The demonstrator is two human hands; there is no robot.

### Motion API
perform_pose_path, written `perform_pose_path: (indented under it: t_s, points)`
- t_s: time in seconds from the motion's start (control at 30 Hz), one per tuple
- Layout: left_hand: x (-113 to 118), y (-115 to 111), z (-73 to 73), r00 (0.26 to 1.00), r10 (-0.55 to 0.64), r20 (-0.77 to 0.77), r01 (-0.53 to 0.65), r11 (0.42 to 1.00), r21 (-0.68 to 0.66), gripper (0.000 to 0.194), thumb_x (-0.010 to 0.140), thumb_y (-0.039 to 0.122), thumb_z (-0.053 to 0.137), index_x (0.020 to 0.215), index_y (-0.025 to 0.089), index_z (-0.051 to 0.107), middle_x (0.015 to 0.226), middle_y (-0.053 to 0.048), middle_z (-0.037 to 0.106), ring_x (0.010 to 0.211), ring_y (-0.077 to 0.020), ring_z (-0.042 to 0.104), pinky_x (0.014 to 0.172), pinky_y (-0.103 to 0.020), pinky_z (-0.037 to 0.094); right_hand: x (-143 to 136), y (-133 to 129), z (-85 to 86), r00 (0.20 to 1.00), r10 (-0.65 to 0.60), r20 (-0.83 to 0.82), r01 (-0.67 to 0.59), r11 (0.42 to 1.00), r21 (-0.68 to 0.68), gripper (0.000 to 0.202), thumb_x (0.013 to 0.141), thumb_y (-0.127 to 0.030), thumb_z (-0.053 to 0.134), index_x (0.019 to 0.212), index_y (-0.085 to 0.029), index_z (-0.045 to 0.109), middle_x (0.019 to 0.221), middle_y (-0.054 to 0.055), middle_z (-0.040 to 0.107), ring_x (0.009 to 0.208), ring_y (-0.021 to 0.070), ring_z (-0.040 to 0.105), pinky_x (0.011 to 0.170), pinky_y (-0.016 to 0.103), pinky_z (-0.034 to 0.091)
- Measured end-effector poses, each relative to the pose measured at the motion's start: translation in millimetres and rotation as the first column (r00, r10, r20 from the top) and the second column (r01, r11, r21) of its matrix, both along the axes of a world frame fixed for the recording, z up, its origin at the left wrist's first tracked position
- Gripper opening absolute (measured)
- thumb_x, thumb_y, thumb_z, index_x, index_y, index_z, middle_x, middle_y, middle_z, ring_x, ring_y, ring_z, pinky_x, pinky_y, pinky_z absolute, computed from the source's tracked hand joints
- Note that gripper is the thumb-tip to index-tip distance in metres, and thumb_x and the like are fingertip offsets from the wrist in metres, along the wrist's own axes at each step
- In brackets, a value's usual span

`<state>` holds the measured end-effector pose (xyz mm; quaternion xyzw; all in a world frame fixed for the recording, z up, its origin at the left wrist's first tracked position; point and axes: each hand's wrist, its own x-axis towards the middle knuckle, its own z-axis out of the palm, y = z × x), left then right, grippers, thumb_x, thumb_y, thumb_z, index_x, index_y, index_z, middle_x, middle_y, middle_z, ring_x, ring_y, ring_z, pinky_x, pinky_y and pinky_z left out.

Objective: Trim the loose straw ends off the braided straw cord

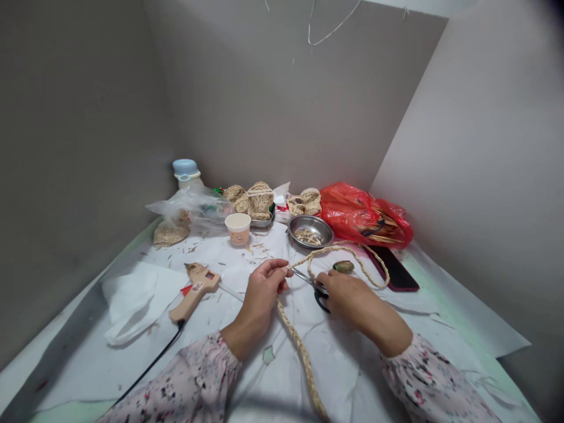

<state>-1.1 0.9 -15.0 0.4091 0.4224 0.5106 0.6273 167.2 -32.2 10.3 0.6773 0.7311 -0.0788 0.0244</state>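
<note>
My left hand is closed around a braided straw cord, pinching it between thumb and fingers. One stretch of the cord runs down toward the front edge of the view. The other part loops away to the right, behind my right hand. That hand is closed on a pair of scissors with black handles. Their metal blades point left and reach the cord right beside my left fingertips. Whether the blades are parted cannot be made out. A small olive-green bundle lies just beyond my right hand.
A glue gun with a black cable lies left, near crumpled white paper. Behind are a paper cup, a metal bowl of straw scraps, woven straw pieces, and a red plastic bag. A phone lies right.
</note>
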Motion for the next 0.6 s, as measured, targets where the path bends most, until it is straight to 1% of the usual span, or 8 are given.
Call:
perform_pose_path:
  t_s: [0.07,0.17,0.3,0.37,0.43,0.5,0.6]
  points:
    - [1,-1,0.9,1.000,0.009,-0.019,-0.009,1.000,0.013,0.021,0.067,0.022,0.066,0.085,0.015,0.061,0.070,-0.001,0.066,0.050,-0.0077,0.048,0.051,-0.020,0.035,-2,0,0.1,0.999,-0.003,0.054,0.005,1.000,-0.021,0.036,0.078,-0.006,0.046,0.109,-0.016,0.059,0.099,0.014,0.065,0.084,0.0251,0.064,0.062,0.029,0.037]
    - [1,0,-0.9,0.999,0.013,-0.037,-0.012,0.999,0.042,0.019,0.065,0.023,0.067,0.082,0.016,0.059,0.068,0.000,0.066,0.050,-0.0083,0.048,0.051,-0.021,0.035,-2,-3,5.7,0.995,0.006,0.104,0.000,0.998,-0.059,0.037,0.076,-0.005,0.047,0.110,-0.016,0.058,0.099,0.015,0.066,0.084,0.0266,0.066,0.060,0.029,0.036]
    - [-1,2,-5.2,0.999,0.018,-0.029,-0.015,0.997,0.077,0.018,0.065,0.023,0.067,0.078,0.018,0.056,0.068,0.000,0.066,0.052,-0.0089,0.050,0.053,-0.021,0.037,-1,-13,24.7,0.991,0.008,0.137,0.008,0.993,-0.116,0.031,0.073,-0.008,0.054,0.102,-0.017,0.060,0.089,0.015,0.069,0.082,0.0286,0.066,0.058,0.029,0.035]
    - [-1,3,-5.9,0.999,0.018,-0.036,-0.015,0.996,0.084,0.016,0.066,0.022,0.065,0.077,0.018,0.055,0.067,0.000,0.065,0.052,-0.0089,0.049,0.053,-0.021,0.037,-3,-18,34.1,0.989,-0.008,0.145,0.030,0.988,-0.149,0.037,0.073,-0.004,0.051,0.106,-0.018,0.059,0.091,0.014,0.069,0.086,0.0276,0.066,0.059,0.029,0.035]
    - [-1,3,-5.4,0.999,0.023,-0.049,-0.019,0.996,0.082,0.014,0.067,0.020,0.064,0.075,0.018,0.054,0.067,0.001,0.065,0.052,-0.0085,0.048,0.052,-0.020,0.036,-6,-21,39.0,0.990,0.002,0.140,0.023,0.983,-0.182,0.039,0.074,-0.005,0.051,0.110,-0.018,0.059,0.094,0.015,0.070,0.090,0.0279,0.066,0.061,0.029,0.037]
    - [0,3,-4.7,0.998,0.030,-0.059,-0.025,0.997,0.075,0.013,0.067,0.019,0.064,0.075,0.018,0.053,0.067,0.001,0.065,0.052,-0.0081,0.047,0.052,-0.020,0.036,-11,-22,38.0,0.991,0.032,0.128,-0.004,0.977,-0.212,0.039,0.075,-0.008,0.052,0.112,-0.018,0.059,0.099,0.016,0.070,0.093,0.0294,0.066,0.063,0.030,0.038]
    - [-1,1,-4.4,0.998,0.025,-0.064,-0.020,0.996,0.082,0.012,0.069,0.019,0.062,0.075,0.018,0.052,0.067,0.002,0.064,0.053,-0.0080,0.047,0.054,-0.019,0.036,-18,-21,28.4,0.990,0.049,0.130,-0.017,0.972,-0.235,0.042,0.073,-0.008,0.053,0.113,-0.015,0.060,0.101,0.018,0.069,0.093,0.0322,0.066,0.064,0.033,0.039]
